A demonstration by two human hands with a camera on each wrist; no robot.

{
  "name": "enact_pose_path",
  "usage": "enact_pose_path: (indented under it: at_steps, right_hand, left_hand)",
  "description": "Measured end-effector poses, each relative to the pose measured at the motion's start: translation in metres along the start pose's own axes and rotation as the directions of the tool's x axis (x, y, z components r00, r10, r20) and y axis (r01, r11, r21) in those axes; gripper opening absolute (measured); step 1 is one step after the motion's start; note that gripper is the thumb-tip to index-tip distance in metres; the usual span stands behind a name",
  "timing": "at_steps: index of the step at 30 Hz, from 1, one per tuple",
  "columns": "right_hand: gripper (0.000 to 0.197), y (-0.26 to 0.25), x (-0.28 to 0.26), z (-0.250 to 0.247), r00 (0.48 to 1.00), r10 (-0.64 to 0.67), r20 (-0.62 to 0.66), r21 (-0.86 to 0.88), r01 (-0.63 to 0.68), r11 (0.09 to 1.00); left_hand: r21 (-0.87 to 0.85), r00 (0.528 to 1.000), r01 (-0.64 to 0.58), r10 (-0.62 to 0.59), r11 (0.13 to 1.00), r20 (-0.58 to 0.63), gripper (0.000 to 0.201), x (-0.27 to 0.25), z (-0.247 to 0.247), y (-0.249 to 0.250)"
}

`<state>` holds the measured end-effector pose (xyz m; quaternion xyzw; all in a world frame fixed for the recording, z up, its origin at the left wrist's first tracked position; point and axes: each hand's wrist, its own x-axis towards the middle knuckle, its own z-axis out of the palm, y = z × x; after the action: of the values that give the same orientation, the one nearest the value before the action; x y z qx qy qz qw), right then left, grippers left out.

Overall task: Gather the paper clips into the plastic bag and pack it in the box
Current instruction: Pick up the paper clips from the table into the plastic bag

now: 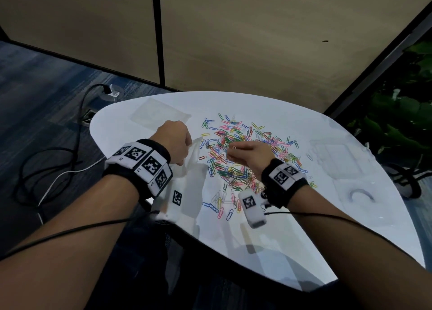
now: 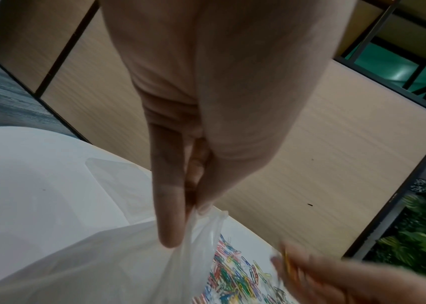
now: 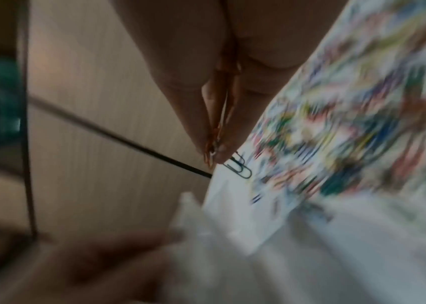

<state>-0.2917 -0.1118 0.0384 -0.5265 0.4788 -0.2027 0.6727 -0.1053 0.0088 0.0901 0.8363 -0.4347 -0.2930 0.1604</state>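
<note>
A heap of coloured paper clips (image 1: 243,155) is spread over the middle of the white table (image 1: 280,235). My left hand (image 1: 174,141) pinches the rim of a thin clear plastic bag (image 1: 190,169), which hangs down at the heap's left side; the pinch shows in the left wrist view, on the bag (image 2: 134,265). My right hand (image 1: 245,153) is above the heap and pinches a few paper clips (image 3: 235,162) between thumb and fingers, close to the bag's mouth. A clear plastic box (image 1: 336,155) lies at the table's right.
A flat clear lid or sheet (image 1: 159,113) lies at the table's far left. Another clear piece with a curved mark (image 1: 360,195) sits near the right edge. Cables (image 1: 58,160) trail on the floor to the left. Plants (image 1: 402,122) stand behind the right side.
</note>
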Motion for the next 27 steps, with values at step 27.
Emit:
enact_pose_path:
  at_steps: [27]
  right_hand:
    - [0.015,0.000,-0.029,0.056,0.829,-0.437,0.349,-0.612,0.555,0.563]
  left_hand:
    - [-0.058,0.996,-0.025,0.021,0.998,-0.081,0.021,0.000,-0.003,-0.008]
